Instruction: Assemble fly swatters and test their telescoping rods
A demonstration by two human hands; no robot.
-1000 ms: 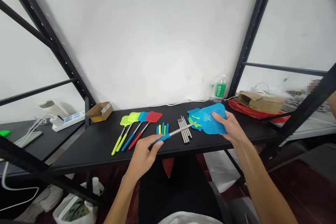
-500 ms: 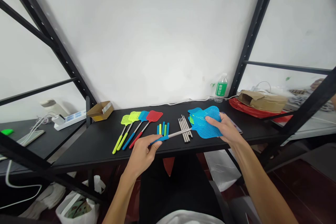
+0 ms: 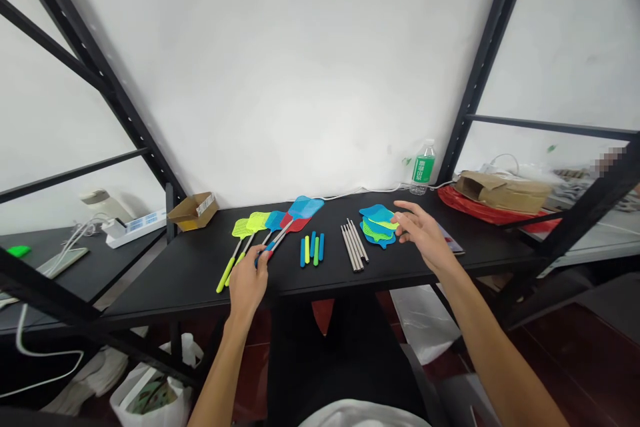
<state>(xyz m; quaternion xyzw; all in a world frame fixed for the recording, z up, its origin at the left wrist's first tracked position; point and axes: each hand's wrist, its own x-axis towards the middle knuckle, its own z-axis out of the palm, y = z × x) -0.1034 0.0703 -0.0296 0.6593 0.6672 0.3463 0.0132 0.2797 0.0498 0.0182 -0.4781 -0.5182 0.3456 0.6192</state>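
Note:
My left hand (image 3: 249,278) is closed round the handle of a blue fly swatter (image 3: 306,207), whose head lies over the red fly swatter (image 3: 299,224). To its left lie two yellow-green fly swatters (image 3: 257,221) and another blue fly swatter (image 3: 275,221). With fingers apart and nothing in them, my right hand (image 3: 421,232) hovers by a pile of loose swatter heads (image 3: 377,217), blue and green. Several metal rods (image 3: 355,245) and several short blue and green handle grips (image 3: 313,249) lie between my hands.
A small cardboard box (image 3: 194,211) and a white power strip (image 3: 137,228) are on the left. At the back right stands a water bottle (image 3: 423,169), near a flat box (image 3: 503,192) on red plastic. Black shelf posts (image 3: 487,47) flank the black tabletop (image 3: 170,280).
My left hand has carried the blue fly swatter left, over the red one. My right hand has let go of its head and is now open near the loose heads.

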